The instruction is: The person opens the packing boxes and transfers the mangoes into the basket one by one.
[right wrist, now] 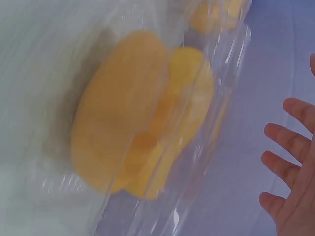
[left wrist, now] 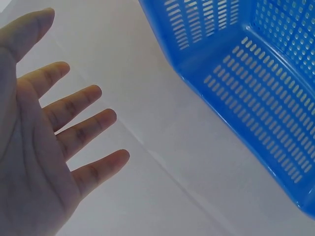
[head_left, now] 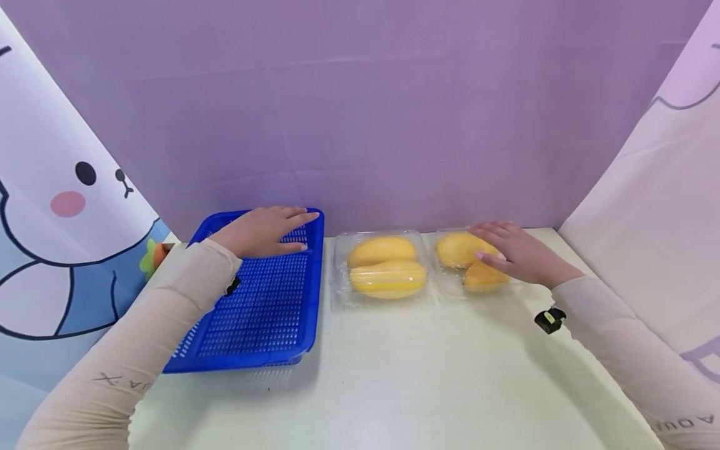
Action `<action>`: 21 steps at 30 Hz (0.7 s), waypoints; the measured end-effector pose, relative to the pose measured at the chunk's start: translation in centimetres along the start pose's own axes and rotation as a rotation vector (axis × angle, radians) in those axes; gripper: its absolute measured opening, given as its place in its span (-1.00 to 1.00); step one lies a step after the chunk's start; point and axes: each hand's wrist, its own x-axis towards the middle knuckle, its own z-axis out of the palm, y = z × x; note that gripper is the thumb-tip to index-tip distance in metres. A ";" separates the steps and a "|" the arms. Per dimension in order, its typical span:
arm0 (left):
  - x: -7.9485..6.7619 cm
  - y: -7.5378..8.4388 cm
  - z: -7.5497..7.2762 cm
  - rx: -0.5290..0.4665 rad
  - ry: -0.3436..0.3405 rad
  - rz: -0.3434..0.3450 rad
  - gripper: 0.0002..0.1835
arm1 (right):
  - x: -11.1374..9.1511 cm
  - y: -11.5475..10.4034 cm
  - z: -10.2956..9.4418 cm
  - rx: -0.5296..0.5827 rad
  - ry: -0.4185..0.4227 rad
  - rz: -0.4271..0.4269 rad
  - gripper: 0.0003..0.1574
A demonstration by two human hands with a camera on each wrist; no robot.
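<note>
My left hand (head_left: 265, 231) hovers over the far part of a blue plastic basket (head_left: 318, 281), fingers spread and holding nothing. In the left wrist view the palm of that left hand (left wrist: 37, 132) shows, apart from the slotted basket (left wrist: 236, 128). My right hand (head_left: 520, 253) is above the right-hand clear plastic box, its fingers extended. Two yellow mangoes (head_left: 458, 250) lie in that box, partly hidden by the hand. The right wrist view shows mangoes (right wrist: 118, 113) under clear plastic, with the right hand's fingers (right wrist: 290, 140) apart from them.
Between the basket and the right-hand box sits another clear plastic box (head_left: 340, 275) with two yellow mangoes (head_left: 388, 278). A purple cloth wall (head_left: 382, 125) rises behind the pale table (head_left: 394, 375). Printed cloths (head_left: 45, 269) stand at both sides.
</note>
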 end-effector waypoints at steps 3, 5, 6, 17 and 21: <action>0.1 0.4 0.1 0.004 -0.014 -0.018 -0.23 | 0.2 -0.7 0.2 -0.005 -0.012 -0.006 -0.34; 0.1 0.6 0.1 0.006 -0.019 -0.020 -0.23 | 0.3 -1.3 0.4 0.006 -0.023 -0.002 -0.34; 0.1 0.8 0.0 0.004 -0.019 -0.014 -0.24 | 0.4 -1.6 0.4 0.013 -0.028 0.005 -0.33; 0.5 2.8 -1.4 0.004 -0.004 0.082 -0.26 | 1.0 -5.2 1.2 0.076 -0.011 0.014 -0.36; 0.9 3.6 -1.6 -0.003 -0.009 0.111 -0.28 | 1.1 -6.1 1.3 0.066 0.011 0.053 -0.34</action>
